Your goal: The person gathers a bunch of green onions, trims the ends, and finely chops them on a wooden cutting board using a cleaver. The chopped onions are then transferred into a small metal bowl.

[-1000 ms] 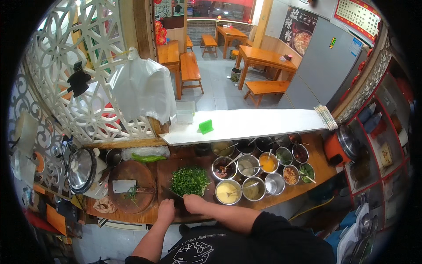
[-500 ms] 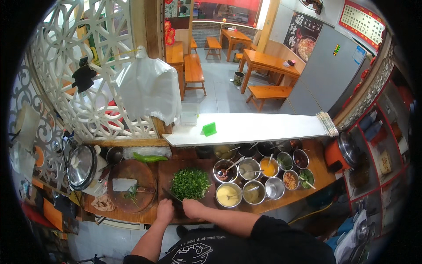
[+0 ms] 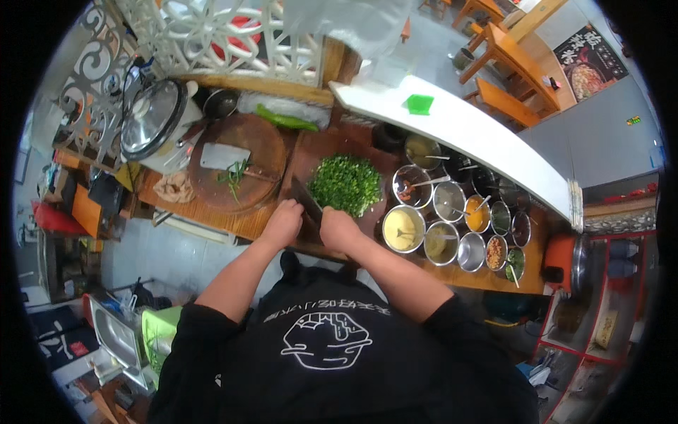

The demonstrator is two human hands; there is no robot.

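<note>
One grained wooden worktop [image 3: 244, 225] carries one round block [image 3: 258, 134] at left and, beside it, one rectangular board [image 3: 302, 154] under one loose heap of chopped greens [image 3: 345, 185]; nearer, the right grip [image 3: 338, 230] curls round one flat knife [image 3: 306, 201], the left grip [image 3: 284, 220] beside it, whether pinching I cannot tell

Bench [image 3: 248, 227] layout, L to R

Pot [image 3: 150, 120] far L. Cleaver [image 3: 224, 156] on L board [image 3: 263, 147]; cloth [image 3: 174, 188] just L of it, pan [image 3: 220, 104] behind. Chopped greens [image 3: 345, 184] on mid board [image 3: 307, 150], knife [image 3: 307, 201] front-L of them, hands [image 3: 284, 221] nr front edge. Pepper [image 3: 286, 120] behind boards. Bowls [image 3: 472, 252] grouped R, ledge [image 3: 494, 138] behind.
</note>
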